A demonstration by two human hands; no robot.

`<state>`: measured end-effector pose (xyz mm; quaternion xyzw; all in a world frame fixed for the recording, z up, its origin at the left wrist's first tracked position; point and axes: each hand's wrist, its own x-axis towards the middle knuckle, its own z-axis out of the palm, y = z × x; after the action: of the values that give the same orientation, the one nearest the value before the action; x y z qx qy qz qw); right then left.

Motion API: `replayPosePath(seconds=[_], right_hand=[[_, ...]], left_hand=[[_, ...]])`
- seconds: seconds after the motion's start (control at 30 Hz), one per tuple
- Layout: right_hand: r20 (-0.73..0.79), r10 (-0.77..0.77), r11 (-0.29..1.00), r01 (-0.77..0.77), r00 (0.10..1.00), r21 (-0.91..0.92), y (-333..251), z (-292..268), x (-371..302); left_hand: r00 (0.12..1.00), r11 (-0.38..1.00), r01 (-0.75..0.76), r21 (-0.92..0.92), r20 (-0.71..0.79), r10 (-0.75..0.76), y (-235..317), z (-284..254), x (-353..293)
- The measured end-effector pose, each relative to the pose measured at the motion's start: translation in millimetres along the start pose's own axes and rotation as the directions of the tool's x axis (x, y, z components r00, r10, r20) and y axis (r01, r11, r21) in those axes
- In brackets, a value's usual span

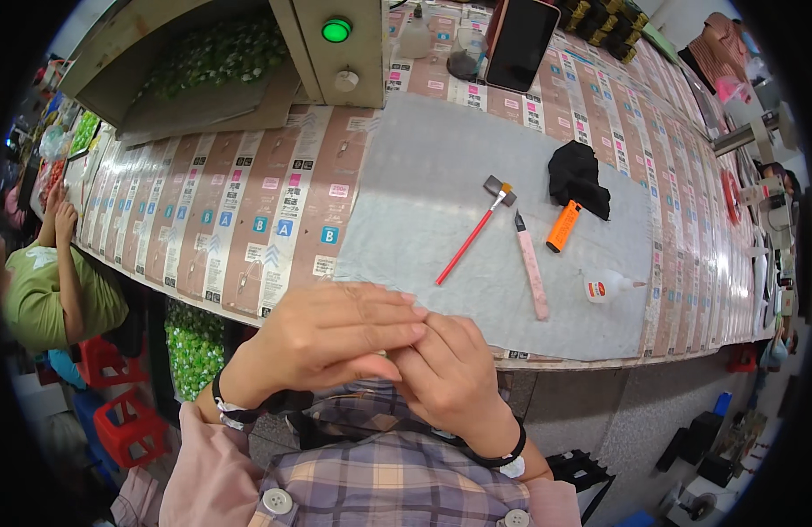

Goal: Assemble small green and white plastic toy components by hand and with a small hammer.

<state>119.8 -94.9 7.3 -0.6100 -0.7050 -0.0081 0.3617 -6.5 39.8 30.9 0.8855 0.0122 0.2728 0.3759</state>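
My left hand (335,334) and my right hand (450,373) meet in front of me at the table's near edge. The left lies with its fingers stretched out over the fingertips of the right, its thumb apart. Bent fingers on my right hand press together under the left; anything between the palms is hidden. Beyond them, on a grey sheet (406,167), lie a red-handled brush (467,246), a pink-handled craft knife (530,268), an orange lighter (564,226), a crumpled black cloth (577,176) and a small white glue bottle (609,286).
A metal machine with a green light (336,31) stands at the back left, green beads (221,57) inside. A phone (520,44) leans upright at the back by a clear bottle (415,37). Red stools (133,426) and a person in green (59,290) are at left.
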Motion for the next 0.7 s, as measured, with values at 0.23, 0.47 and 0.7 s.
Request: replayPosePath(seconds=[0.23, 0.47, 0.7], right_hand=[[0.003, -0.025, 1.000, 0.025, 1.000, 0.005, -2, 0, 3], [0.030, -0.016, 0.999, 0.015, 0.999, 0.040, -3, 2, 2], [0.044, -0.012, 0.998, 0.010, 0.999, 0.055, -5, 0, 2]], left_hand=[[0.992, 0.994, 0.102, -0.039, -0.076, -0.105, -2, 4, -7], [0.988, 0.989, 0.141, -0.045, -0.055, -0.143, 0, 6, -7], [0.993, 0.993, 0.096, -0.072, -0.067, -0.100, -5, 9, -7]])
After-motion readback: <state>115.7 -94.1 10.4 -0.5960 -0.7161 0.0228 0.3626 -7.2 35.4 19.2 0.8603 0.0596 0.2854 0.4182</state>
